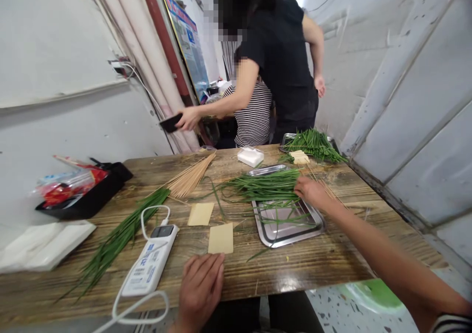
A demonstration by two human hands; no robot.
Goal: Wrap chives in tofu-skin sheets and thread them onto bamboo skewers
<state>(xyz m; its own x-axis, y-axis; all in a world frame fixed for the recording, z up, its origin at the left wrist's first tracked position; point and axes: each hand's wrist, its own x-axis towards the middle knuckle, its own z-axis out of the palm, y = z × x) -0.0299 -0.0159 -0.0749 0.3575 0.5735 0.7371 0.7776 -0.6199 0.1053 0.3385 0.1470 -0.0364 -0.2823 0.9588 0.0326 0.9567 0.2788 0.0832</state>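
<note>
My right hand (309, 191) is at the right end of a bunch of green chives (263, 185), its fingers pinched together on the stalk ends. That bunch lies across a shiny metal tray (271, 237), with a few loose strands below it. My left hand (202, 286) rests on the table's front edge, fingers laid out side by side and holding nothing. Its fingertips are just below a square tofu skin sheet (221, 238); whether they touch is unclear. Another tofu skin sheet (201, 214) lies a little farther back. Bamboo skewers (193, 175) fan out behind it.
More chives (125, 232) lie left, beside a white power strip (150, 261) with a looping cable. Farther left are a black bin (86, 195) and white tissue packs (47, 244). A second chive tray (313, 145) stands back right. A person in black (283, 57) leans behind the table, holding a phone.
</note>
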